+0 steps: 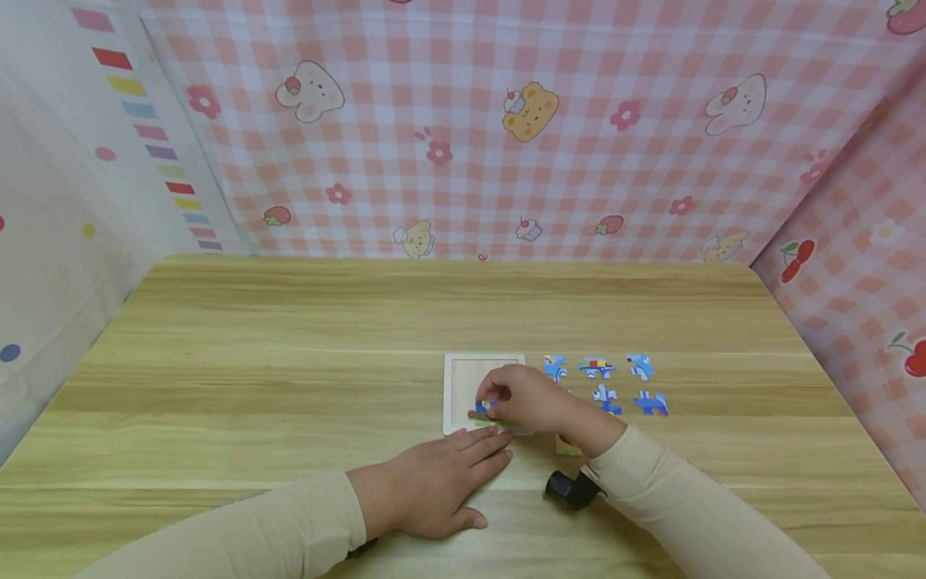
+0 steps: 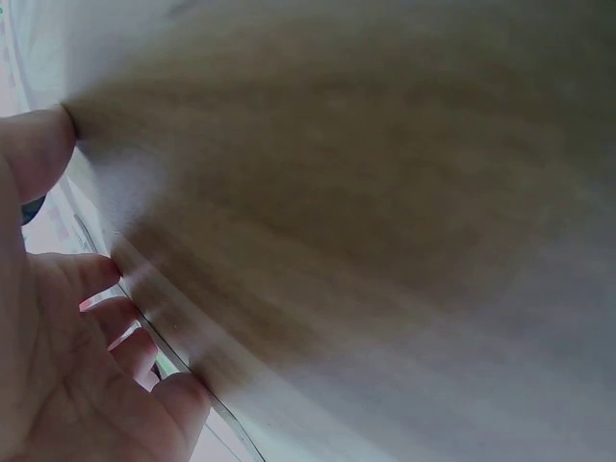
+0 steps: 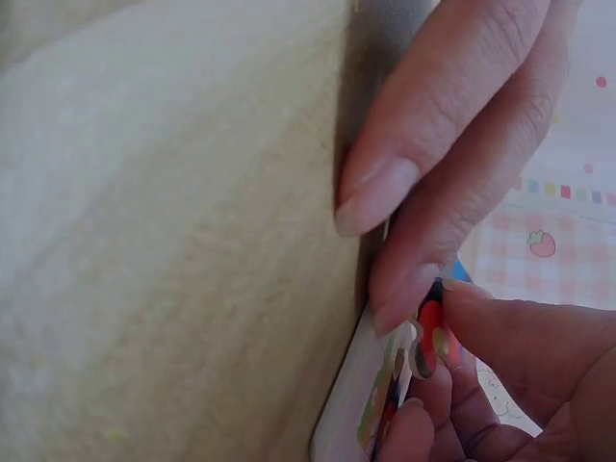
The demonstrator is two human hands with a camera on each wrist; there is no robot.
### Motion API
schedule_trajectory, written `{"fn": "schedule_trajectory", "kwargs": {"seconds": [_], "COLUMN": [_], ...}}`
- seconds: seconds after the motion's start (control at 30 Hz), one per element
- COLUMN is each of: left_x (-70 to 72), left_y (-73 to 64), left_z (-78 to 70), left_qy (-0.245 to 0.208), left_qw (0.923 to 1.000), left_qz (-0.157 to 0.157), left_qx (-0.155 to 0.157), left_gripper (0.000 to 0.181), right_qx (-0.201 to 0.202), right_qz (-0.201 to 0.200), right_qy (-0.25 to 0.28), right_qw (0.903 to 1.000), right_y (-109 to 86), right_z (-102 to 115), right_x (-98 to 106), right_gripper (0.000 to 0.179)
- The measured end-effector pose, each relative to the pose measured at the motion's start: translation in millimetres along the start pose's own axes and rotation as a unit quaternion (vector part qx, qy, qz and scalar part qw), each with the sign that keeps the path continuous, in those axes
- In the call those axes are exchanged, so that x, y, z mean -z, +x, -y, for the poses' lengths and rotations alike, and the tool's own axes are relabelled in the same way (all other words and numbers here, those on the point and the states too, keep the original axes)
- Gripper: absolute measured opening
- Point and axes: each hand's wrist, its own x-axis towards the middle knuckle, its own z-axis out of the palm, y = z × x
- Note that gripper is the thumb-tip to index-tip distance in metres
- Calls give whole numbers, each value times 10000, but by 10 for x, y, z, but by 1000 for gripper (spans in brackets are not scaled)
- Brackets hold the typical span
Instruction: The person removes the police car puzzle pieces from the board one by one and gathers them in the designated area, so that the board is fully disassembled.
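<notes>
A shallow, light wooden puzzle tray [image 1: 448,394] lies on the table. My right hand [image 1: 538,404] is over its near right part, pinching a small jigsaw piece [image 3: 429,332] with red and green on it between thumb and fingers. Some colourful puzzle pieces [image 1: 481,422] show beneath those fingers inside the tray; how they fit is partly hidden. My left hand [image 1: 443,482] lies palm down, its fingers stretched out and touching the tray's near edge. The left wrist view shows the left thumb [image 2: 38,154] spread away from the fingers, with the wooden surface before it.
Several blue jigsaw pieces [image 1: 596,367] lie in rows right of the tray. One yellowish piece [image 1: 567,446] is partly covered by the right wrist. A black device [image 1: 571,490] sits at the right cuff. A pink checked curtain [image 1: 463,121] hangs behind the wooden table [image 1: 253,386].
</notes>
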Motion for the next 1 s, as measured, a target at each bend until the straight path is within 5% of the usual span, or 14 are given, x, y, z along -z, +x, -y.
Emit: {"fn": "schedule_trajectory", "kwargs": {"seconds": [0.33,0.6,1.0], "left_x": [-10,-16,-4], "left_y": [8,12,4], "left_z": [-3,-5,-9], "left_qy": [47,8,-174], "left_qw": [9999,9999,9997], "left_qz": [59,76,73], "left_qx": [66,96,139], "left_gripper": [70,70,70], "right_qx": [178,223,297], "right_qz": [242,33,-388], "right_qy": [587,1127,946], "right_qw": [9978,9934,9943], "right_y": [0,-70,-317], "right_z": [-58,-71,-203], "right_x": [35,120,470], "right_gripper": [11,10,10]}}
